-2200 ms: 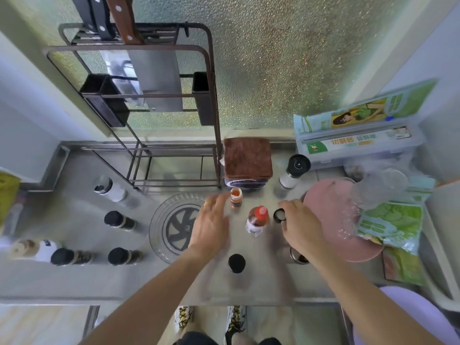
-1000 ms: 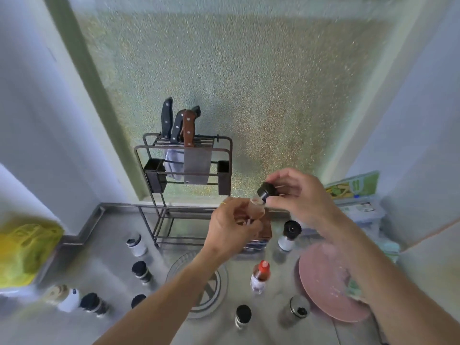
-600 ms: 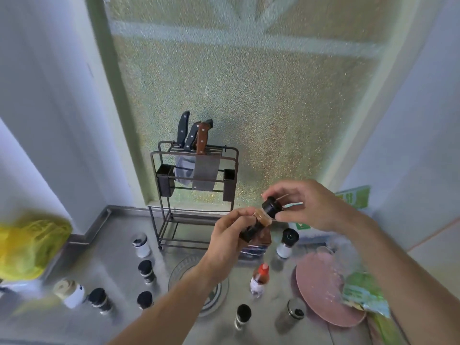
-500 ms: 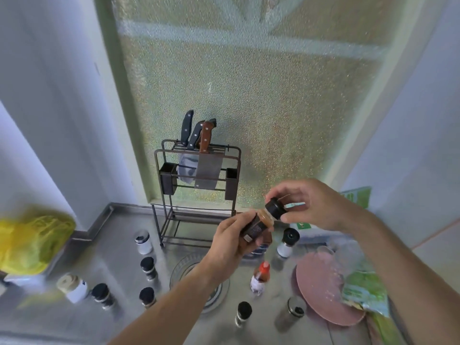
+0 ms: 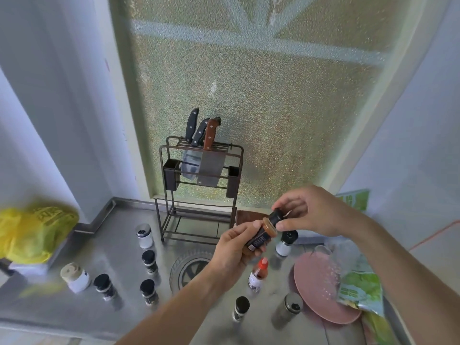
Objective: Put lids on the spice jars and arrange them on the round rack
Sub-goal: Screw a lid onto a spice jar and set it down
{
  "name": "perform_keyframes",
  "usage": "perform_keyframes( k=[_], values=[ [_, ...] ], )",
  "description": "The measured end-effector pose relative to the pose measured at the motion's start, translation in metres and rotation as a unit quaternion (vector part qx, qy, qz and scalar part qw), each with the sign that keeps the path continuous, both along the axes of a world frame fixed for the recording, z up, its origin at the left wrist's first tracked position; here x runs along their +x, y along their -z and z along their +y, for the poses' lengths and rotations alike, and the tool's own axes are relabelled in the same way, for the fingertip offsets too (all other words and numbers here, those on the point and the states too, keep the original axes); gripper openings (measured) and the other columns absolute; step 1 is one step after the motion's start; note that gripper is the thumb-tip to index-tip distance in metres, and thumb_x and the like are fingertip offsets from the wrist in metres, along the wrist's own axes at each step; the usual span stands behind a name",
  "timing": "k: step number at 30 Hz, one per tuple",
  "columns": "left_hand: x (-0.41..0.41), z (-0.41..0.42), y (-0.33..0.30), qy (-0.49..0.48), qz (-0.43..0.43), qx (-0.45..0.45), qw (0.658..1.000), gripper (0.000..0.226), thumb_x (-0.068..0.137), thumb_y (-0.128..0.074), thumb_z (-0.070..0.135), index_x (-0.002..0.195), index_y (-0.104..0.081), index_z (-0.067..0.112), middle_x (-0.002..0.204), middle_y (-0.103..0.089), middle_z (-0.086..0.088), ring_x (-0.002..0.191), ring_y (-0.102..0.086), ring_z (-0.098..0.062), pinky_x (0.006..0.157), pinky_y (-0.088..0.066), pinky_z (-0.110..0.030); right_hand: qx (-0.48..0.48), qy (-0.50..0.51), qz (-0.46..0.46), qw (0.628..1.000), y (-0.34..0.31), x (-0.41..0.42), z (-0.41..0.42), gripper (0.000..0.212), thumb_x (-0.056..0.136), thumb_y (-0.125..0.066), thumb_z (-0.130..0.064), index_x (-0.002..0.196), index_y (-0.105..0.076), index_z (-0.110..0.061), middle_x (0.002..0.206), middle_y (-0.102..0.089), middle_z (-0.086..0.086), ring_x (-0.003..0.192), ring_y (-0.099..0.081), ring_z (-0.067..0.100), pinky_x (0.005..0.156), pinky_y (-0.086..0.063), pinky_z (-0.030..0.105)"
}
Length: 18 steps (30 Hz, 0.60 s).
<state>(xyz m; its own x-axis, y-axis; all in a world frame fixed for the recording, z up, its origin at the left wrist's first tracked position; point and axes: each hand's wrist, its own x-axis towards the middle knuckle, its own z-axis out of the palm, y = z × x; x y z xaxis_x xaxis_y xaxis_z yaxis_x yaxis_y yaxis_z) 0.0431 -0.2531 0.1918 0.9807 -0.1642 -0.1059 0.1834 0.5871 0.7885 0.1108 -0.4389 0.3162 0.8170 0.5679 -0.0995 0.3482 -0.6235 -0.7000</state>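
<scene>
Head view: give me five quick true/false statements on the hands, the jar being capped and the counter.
1. The left hand grips a spice jar tilted above the counter. True.
2. The right hand is empty. False: it pinches a black lid at the jar's mouth.
3. Spice jars already stand on the round rack. False: none stands on it.
4. A red-capped bottle stands between the round rack and the pink plate. True.
5. The knife rack holds no knives. False: three handles stick up from its top.
</scene>
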Motion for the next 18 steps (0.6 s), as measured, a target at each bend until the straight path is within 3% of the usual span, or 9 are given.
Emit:
perform_keyframes(
  k=[3,5,10,15,18],
  values=[
    [-0.003,0.000,-0.002,0.007,-0.008,0.003,1.000,0.043,0.086,-0.074,0.023,0.113,-0.067,-0.010,0.097,-0.064,-0.019,0.068,-0.055,-0.018,0.059,-0.045,-0.022,0.013,0.004,-0.013,1.000,0.003,-0.003,0.002,0.033,0.074,-0.090,-0.021,0.102,-0.075,-0.026,0.093,-0.079,-0.007,0.081,-0.075,0.006,0.078,-0.056,0.022],
    [-0.003,0.001,-0.004,0.011,-0.007,0.005,1.000,0.046,0.086,-0.074,0.021,0.117,-0.063,-0.011,0.097,-0.064,-0.019,0.068,-0.055,-0.017,0.058,-0.045,-0.021,0.019,0.003,-0.016,1.000,0.004,-0.004,0.001,0.032,0.074,-0.089,-0.023,0.103,-0.074,-0.029,0.095,-0.078,-0.009,0.084,-0.075,0.007,0.080,-0.059,0.026],
    [0.003,0.003,-0.010,0.054,0.074,0.007,0.996,0.039,0.092,-0.069,0.038,0.105,-0.067,0.002,0.081,-0.066,-0.013,0.054,-0.053,-0.014,0.046,-0.045,-0.016,0.037,-0.033,-0.011,0.999,0.004,-0.007,-0.003,0.037,0.078,-0.084,-0.006,0.105,-0.071,-0.028,0.101,-0.076,-0.005,0.098,-0.074,0.011,0.092,-0.060,0.036],
    [0.006,0.004,-0.013,0.134,0.150,-0.055,0.978,0.038,0.094,-0.064,0.043,0.090,-0.072,0.005,0.071,-0.059,-0.011,0.040,-0.053,-0.011,0.037,-0.044,-0.014,0.003,-0.077,-0.068,0.995,-0.001,-0.010,0.000,0.041,0.077,-0.081,-0.001,0.101,-0.070,-0.032,0.109,-0.073,-0.012,0.112,-0.067,0.008,0.103,-0.052,0.042],
    [0.006,0.002,-0.011,0.127,0.147,-0.069,0.978,0.038,0.093,-0.067,0.040,0.099,-0.070,0.002,0.077,-0.063,-0.015,0.046,-0.056,-0.012,0.041,-0.049,-0.015,-0.003,-0.072,-0.070,0.995,-0.001,-0.009,0.000,0.040,0.076,-0.083,-0.005,0.099,-0.071,-0.035,0.105,-0.075,-0.011,0.107,-0.070,0.008,0.100,-0.054,0.042]
  ],
)
